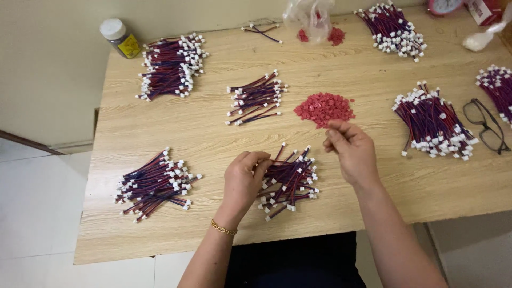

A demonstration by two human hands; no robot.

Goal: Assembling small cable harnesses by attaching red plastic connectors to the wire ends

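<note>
My left hand (244, 178) rests on the near pile of red-and-blue wire leads with white plugs (292, 178), its fingertips pinched on one lead at the pile's left edge. My right hand (349, 148) hovers just right of that pile, thumb and forefinger pinched together; whether a small red piece sits between them I cannot tell. A heap of small red plastic pieces (324, 108) lies just beyond the right hand.
More wire-lead piles lie on the wooden table (213, 133): near left (154, 184), far left (172, 66), middle (255, 97), right (433, 122), far right (396, 29), right edge (498, 88). Also a jar (120, 37), glasses (485, 125), a clear bag (309, 18).
</note>
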